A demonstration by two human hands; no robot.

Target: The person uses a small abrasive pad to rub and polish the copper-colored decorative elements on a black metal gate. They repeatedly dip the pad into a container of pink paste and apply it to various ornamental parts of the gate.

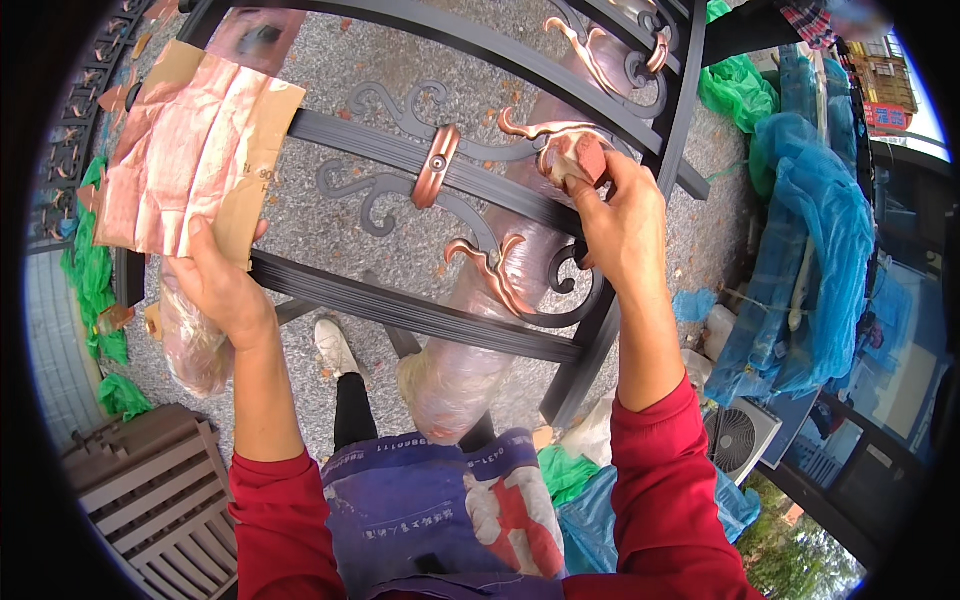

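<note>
My left hand [228, 290] grips a piece of cardboard [180, 150] by its lower edge, thumb on top; its face is smeared with pinkish copper paint. In my right hand [628, 220] a small reddish sponge block [592, 158] is pinched between thumb and fingers. The sponge is at a copper-coloured leaf ornament [530, 127] on a black metal railing [385, 148], and partly covers it. Nearer to me, a second leaf ornament [505, 275] and a riveted collar [436, 165] show the same copper colour. The black scrolls [365, 190] left of the collar are uncoloured.
The railing rests across film-wrapped bundles [470, 350]. Blue plastic sheeting [825, 220] and green plastic [738, 88] lie to the right, beside a fan unit [743, 440]. A brown slatted piece [150, 500] stands at the lower left. Part of another person [810, 22] shows at the upper right.
</note>
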